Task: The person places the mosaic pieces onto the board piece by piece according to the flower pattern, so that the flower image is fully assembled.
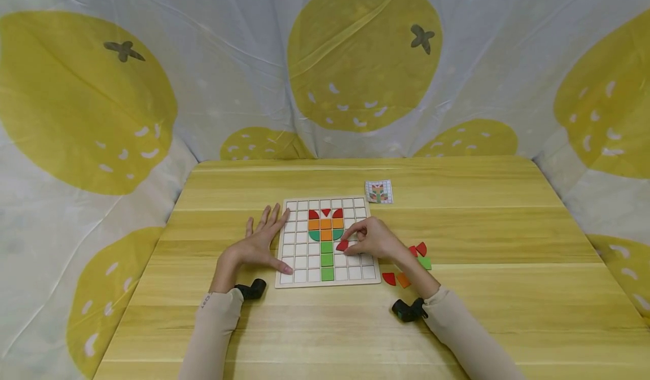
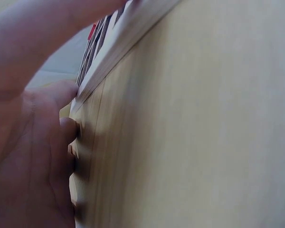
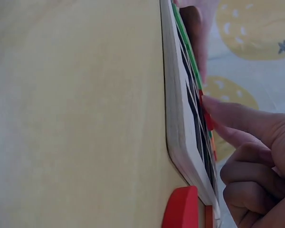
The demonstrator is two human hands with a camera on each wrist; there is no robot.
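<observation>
The right hand (image 1: 369, 239) is pinching a red piece (image 1: 342, 245) between thumb and index finger, its other fingers curling in. That piece is sitting over the cell just right of the topmost of three green squares (image 1: 327, 260); whether it is lying flat in the cell is hard to say, since the fingertips are partly covering it.

The left hand (image 1: 256, 247) is spreading wide and gripping nothing, its thumb resting on the lower left corner of the gridded board (image 1: 301, 249) and its index finger touching the upper left edge.

Above the green column, orange squares (image 1: 326, 235), two teal pieces (image 1: 314, 235) and a row of red pieces (image 1: 313, 214) are forming a flower shape. Beyond the board's upper right corner, a patterned card (image 1: 378, 191) is lying on the tabletop (image 1: 508, 227). Near the right forearm, loose red (image 1: 388, 279), orange (image 1: 403, 280) and green pieces (image 1: 424, 263) are lying.
</observation>
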